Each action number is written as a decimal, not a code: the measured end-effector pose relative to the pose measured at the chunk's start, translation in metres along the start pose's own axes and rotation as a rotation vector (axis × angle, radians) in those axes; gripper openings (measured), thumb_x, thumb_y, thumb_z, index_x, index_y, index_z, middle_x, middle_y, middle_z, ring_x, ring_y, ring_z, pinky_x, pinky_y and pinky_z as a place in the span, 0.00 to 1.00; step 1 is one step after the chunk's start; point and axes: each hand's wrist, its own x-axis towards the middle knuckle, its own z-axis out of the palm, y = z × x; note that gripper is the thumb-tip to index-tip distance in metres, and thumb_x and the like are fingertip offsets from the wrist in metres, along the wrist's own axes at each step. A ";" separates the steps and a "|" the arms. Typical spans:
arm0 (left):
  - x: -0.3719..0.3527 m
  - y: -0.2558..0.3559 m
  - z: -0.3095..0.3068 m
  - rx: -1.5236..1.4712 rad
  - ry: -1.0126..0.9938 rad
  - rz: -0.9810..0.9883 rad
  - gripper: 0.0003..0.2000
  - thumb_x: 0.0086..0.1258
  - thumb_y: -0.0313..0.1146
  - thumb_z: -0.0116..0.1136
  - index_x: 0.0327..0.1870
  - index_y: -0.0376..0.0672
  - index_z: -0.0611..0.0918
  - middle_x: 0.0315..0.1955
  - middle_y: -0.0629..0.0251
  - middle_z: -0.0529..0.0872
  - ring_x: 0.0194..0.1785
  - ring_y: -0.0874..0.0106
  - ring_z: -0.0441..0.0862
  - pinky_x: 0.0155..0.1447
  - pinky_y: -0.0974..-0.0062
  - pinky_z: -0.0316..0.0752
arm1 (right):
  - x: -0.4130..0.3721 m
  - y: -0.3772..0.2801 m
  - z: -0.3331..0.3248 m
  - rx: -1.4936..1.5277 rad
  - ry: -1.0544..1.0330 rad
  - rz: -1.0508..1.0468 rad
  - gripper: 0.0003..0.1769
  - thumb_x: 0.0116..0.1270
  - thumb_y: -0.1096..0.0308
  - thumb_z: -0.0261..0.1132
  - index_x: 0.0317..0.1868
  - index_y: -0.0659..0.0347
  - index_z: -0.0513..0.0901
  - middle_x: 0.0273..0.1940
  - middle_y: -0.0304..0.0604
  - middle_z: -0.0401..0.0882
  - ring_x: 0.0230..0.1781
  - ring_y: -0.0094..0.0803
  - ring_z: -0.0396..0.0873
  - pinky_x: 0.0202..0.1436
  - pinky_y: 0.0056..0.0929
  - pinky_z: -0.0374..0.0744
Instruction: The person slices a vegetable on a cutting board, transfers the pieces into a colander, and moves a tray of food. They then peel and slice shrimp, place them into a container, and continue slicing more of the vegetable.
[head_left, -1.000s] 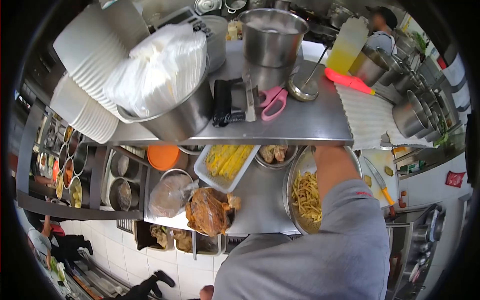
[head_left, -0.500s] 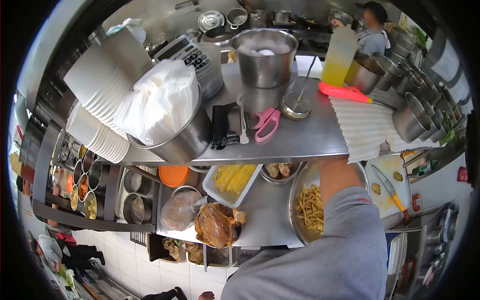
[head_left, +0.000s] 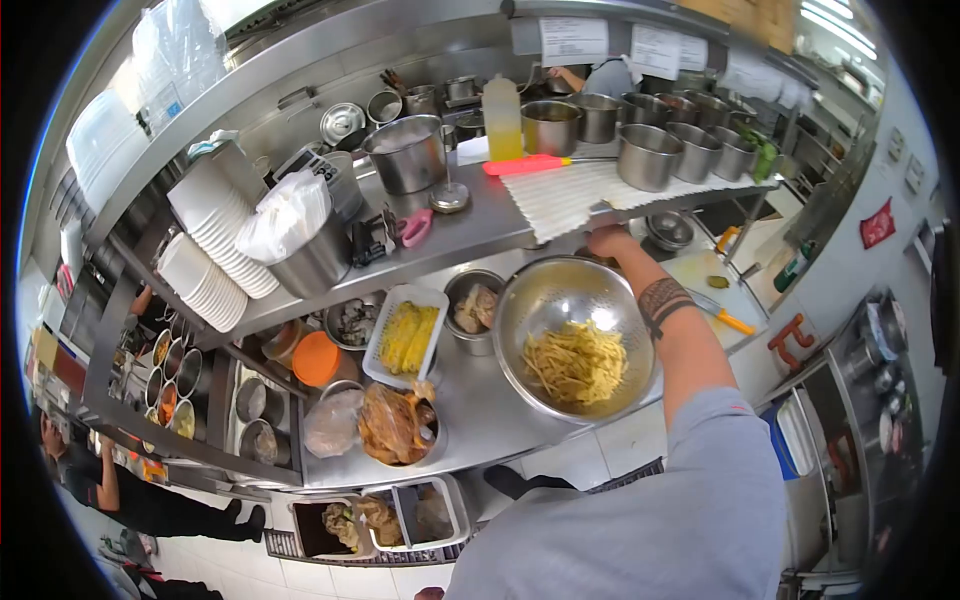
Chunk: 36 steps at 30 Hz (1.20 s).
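My right hand (head_left: 606, 240) is beyond the far rim of a large perforated steel bowl (head_left: 520, 310), close under the shelf's front edge; its fingers are too hidden to show a grip. My tattooed forearm passes along the bowl's right side. Pale yellow cut strips (head_left: 575, 365) lie in the bowl. A bit of skin at the bottom edge, perhaps my left hand (head_left: 430, 593), shows no clear fingers. Left of the bowl stand a pot with pale pieces (head_left: 474, 308), a white basket of yellow food (head_left: 408, 335) and a browned roasted piece (head_left: 393, 425).
The steel shelf (head_left: 400, 250) carries pots, pink scissors (head_left: 415, 228), a yellow bottle (head_left: 502, 120) and stacked white containers (head_left: 205, 225). At right, a knife (head_left: 735, 322) rests on a board. People stand at the far left and behind the shelf. Bins (head_left: 430, 510) stand below.
The view has tilted and shifted, revealing more of the bowl and upper shelf. My right hand, hidden under the shelf before, now shows in part, and the bowl appears larger and nearer.
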 end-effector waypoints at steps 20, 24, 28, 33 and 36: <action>-0.041 -0.018 0.105 0.899 -0.495 0.734 0.21 0.65 0.57 0.64 0.46 0.51 0.94 0.49 0.56 0.95 0.54 0.56 0.93 0.55 0.51 0.86 | -0.480 0.390 -0.005 0.206 -0.520 0.646 0.34 0.81 0.38 0.59 0.51 0.67 0.88 0.45 0.52 0.92 0.41 0.42 0.90 0.43 0.48 0.89; -0.015 0.036 0.068 1.034 -0.395 0.844 0.05 0.66 0.35 0.66 0.36 0.46 0.89 0.37 0.64 0.93 0.41 0.65 0.92 0.41 0.59 0.85 | -0.631 0.481 0.061 0.534 -0.610 1.000 0.31 0.83 0.42 0.60 0.64 0.63 0.83 0.48 0.55 0.89 0.38 0.44 0.89 0.38 0.52 0.89; 0.045 0.152 0.084 0.064 -0.348 0.885 0.14 0.77 0.46 0.63 0.48 0.45 0.90 0.41 0.58 0.91 0.45 0.63 0.90 0.49 0.61 0.83 | -0.834 0.630 0.171 0.890 -0.584 1.196 0.25 0.80 0.52 0.69 0.71 0.54 0.82 0.41 0.47 0.88 0.28 0.42 0.88 0.31 0.51 0.89; -0.078 0.461 0.056 -0.743 -0.510 0.453 0.26 0.80 0.45 0.67 0.71 0.44 0.74 0.55 0.64 0.87 0.58 0.69 0.87 0.56 0.67 0.82 | -0.992 0.586 0.136 0.978 -0.695 1.526 0.34 0.81 0.37 0.60 0.62 0.63 0.72 0.56 0.65 0.86 0.56 0.60 0.86 0.59 0.68 0.85; -0.107 0.556 0.065 -0.980 -0.545 0.429 0.30 0.79 0.41 0.67 0.76 0.43 0.68 0.64 0.61 0.84 0.62 0.66 0.86 0.61 0.66 0.81 | -1.021 0.565 0.120 0.876 -0.819 1.664 0.34 0.84 0.46 0.57 0.72 0.70 0.69 0.59 0.67 0.85 0.57 0.60 0.87 0.61 0.65 0.85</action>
